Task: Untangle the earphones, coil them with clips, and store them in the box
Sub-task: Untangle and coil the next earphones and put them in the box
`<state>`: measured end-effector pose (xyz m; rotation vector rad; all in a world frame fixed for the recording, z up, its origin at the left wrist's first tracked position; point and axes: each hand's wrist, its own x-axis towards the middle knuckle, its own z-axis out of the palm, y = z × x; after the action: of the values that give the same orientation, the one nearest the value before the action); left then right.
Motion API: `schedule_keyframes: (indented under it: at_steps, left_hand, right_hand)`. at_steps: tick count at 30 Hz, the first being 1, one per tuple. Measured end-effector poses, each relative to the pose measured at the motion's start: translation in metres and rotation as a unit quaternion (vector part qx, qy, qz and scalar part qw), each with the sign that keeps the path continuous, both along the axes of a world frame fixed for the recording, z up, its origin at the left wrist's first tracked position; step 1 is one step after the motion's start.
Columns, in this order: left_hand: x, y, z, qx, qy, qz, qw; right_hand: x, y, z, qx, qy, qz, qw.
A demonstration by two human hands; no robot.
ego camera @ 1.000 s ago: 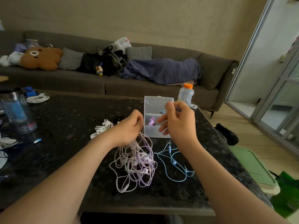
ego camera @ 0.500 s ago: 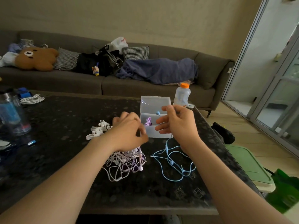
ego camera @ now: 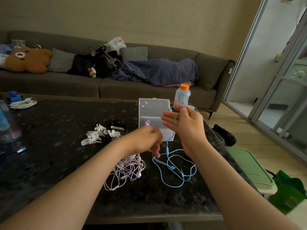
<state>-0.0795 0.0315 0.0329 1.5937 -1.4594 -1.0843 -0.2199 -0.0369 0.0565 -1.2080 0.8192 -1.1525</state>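
Observation:
My right hand [ego camera: 186,128] is raised in front of the clear box [ego camera: 154,107] and pinches the blue earphones' cable near one earbud. The rest of the blue earphones [ego camera: 174,170] hangs down and lies in loose loops on the dark table [ego camera: 49,155]. Blurred by motion, my left hand [ego camera: 146,140] hovers between the box and the blue loops, fingers pointing down beside the cable, nothing plainly held. A pink, purple and white tangle of earphones [ego camera: 126,170] lies under my left wrist. White and black clips [ego camera: 98,135] are piled left of the box. A purple coil [ego camera: 147,122] sits in the box.
A bottle with an orange cap [ego camera: 182,95] stands behind the box at the table's right edge. At far left are a blue tumbler [ego camera: 6,123] and a coiled white cable [ego camera: 23,103]. A green-lidded bin [ego camera: 249,168] is on the floor to the right. A sofa [ego camera: 116,87] runs behind.
My left hand let go of the tangle, which dropped onto the table, and swung right toward the blue cable. My right hand lifted the blue cable higher and opened its lower fingers.

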Motion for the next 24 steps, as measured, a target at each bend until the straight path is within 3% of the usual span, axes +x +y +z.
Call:
schedule_keyframes:
  at_steps: [2,6,13,16,19,24]
  left_hand:
    - [0.002,0.001,0.008,-0.018,0.038,0.031,0.999]
    - [0.010,0.007,0.014,-0.064,0.000,0.041,0.997]
    - [0.010,0.005,0.011,-0.193,-0.076,0.083,0.975]
    - [0.014,0.001,0.009,-0.252,-0.118,0.159,0.947]
    - [0.014,0.000,0.004,-0.248,-0.160,0.194,0.935]
    - [0.015,0.001,0.005,-0.211,-0.185,0.148,0.948]
  right_hand:
    - [-0.004,-0.004,-0.003,-0.001,0.047,-0.007,0.999]
    - [-0.009,-0.003,-0.010,-0.049,0.156,0.063,0.984]
    - [-0.006,0.002,-0.011,-0.077,0.165,0.231,0.956]
    - [-0.007,0.003,-0.010,-0.136,0.214,0.187,0.949]
    - [-0.008,0.002,-0.008,-0.147,0.264,0.114,0.946]
    - [-0.014,0.006,0.005,-0.214,0.263,0.042,0.940]
